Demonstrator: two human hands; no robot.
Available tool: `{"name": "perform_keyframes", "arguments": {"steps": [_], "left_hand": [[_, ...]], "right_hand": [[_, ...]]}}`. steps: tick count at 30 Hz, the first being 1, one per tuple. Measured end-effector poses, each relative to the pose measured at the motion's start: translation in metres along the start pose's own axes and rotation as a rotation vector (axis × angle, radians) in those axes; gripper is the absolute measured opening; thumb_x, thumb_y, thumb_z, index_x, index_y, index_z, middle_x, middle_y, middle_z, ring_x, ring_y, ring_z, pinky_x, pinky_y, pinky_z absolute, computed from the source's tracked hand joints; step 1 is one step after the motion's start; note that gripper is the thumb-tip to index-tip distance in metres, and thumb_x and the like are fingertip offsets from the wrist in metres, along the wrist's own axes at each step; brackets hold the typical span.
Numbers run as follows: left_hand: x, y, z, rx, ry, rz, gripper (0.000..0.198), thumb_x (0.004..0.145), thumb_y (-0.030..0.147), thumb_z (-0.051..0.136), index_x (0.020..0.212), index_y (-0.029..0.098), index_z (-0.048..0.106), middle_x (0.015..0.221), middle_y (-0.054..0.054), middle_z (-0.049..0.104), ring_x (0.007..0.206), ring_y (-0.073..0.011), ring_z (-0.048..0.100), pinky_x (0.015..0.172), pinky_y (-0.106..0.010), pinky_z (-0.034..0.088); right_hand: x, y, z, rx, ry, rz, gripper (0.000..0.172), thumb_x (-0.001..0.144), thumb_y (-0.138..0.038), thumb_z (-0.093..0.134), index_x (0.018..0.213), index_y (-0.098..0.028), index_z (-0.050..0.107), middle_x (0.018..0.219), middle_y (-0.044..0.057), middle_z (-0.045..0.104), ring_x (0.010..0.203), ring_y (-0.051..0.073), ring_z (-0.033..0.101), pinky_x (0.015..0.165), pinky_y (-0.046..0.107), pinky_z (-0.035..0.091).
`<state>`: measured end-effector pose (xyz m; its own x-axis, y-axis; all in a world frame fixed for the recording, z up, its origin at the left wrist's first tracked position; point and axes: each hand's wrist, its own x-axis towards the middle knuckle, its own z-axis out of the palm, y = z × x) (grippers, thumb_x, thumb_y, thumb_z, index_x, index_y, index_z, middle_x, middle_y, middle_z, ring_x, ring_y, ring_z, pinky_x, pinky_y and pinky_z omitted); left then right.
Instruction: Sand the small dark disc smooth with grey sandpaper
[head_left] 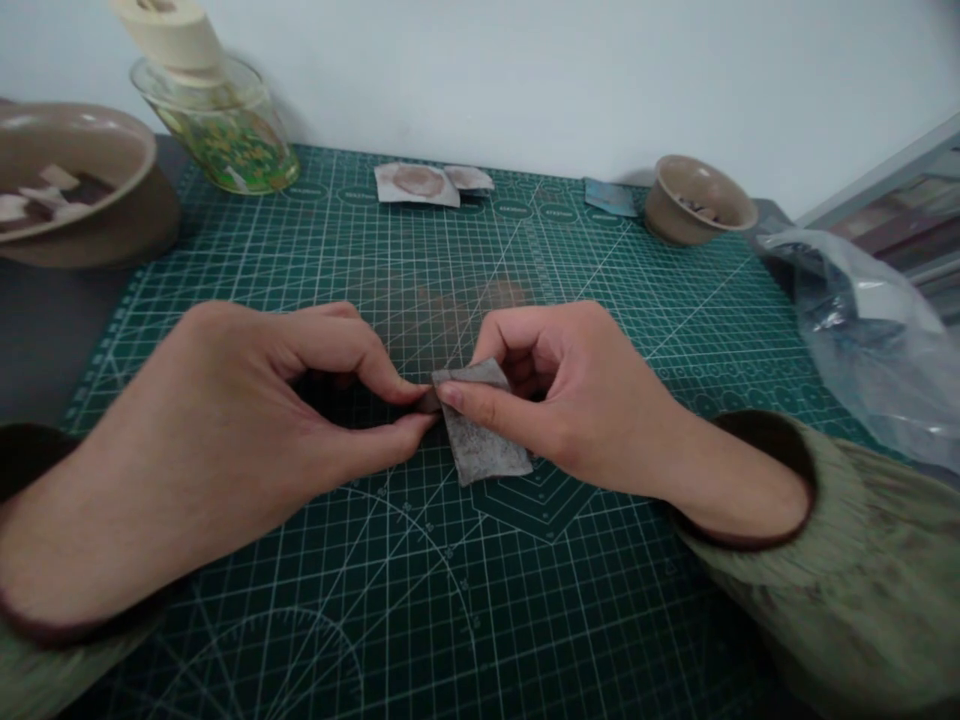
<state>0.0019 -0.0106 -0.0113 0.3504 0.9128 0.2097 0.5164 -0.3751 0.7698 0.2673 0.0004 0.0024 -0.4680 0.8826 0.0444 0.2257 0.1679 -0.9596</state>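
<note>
Between the thumb and forefinger of my left hand (pixel 300 390) is a small dark brown piece (pixel 428 402), mostly covered by the fingertips. My right hand (pixel 555 385) pinches a grey, worn piece of sandpaper (pixel 487 440), its thumb lying on top and the other fingers curled behind. The sandpaper's left edge meets the small piece where the two hands come together. Both hands are over the middle of the green cutting mat (pixel 600 600).
A brown bowl (pixel 142 215) of small wooden pieces stands left, near a glass jar (pixel 240 140) with a pale roll on it. Used sandpaper pieces (pixel 416 184) lie at the back. At the right are a smaller bowl (pixel 679 215) and a clear plastic bag (pixel 877 340).
</note>
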Motion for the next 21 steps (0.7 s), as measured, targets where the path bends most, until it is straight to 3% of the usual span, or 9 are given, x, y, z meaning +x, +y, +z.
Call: {"name": "perform_keyframes", "arguments": {"steps": [14,21], "left_hand": [[0.0025,-0.0027,-0.0014,-0.01,0.014,0.03,0.016,0.103,0.041,0.095,0.087,0.039,0.093,0.085,0.011,0.083,0.07,-0.011,0.072,0.061,-0.033,0.045],[0.0033,-0.0001,-0.0017,-0.003,-0.005,0.002,0.018,0.102,0.039,0.093,0.085,0.033,0.092,0.086,0.008,0.084,0.071,-0.0114,0.07,0.061,-0.033,0.044]], "right_hand": [[-0.0008,-0.0001,0.0003,-0.021,0.007,-0.003,0.056,0.107,-0.05,0.109,0.08,-0.024,0.067,0.074,-0.004,0.066,0.072,0.014,0.058,0.064,0.033,0.041],[-0.0005,0.0003,-0.0004,-0.002,0.006,-0.015,0.053,0.104,-0.044,0.111,0.081,-0.025,0.067,0.074,-0.005,0.066,0.071,0.015,0.059,0.063,0.033,0.042]]}}
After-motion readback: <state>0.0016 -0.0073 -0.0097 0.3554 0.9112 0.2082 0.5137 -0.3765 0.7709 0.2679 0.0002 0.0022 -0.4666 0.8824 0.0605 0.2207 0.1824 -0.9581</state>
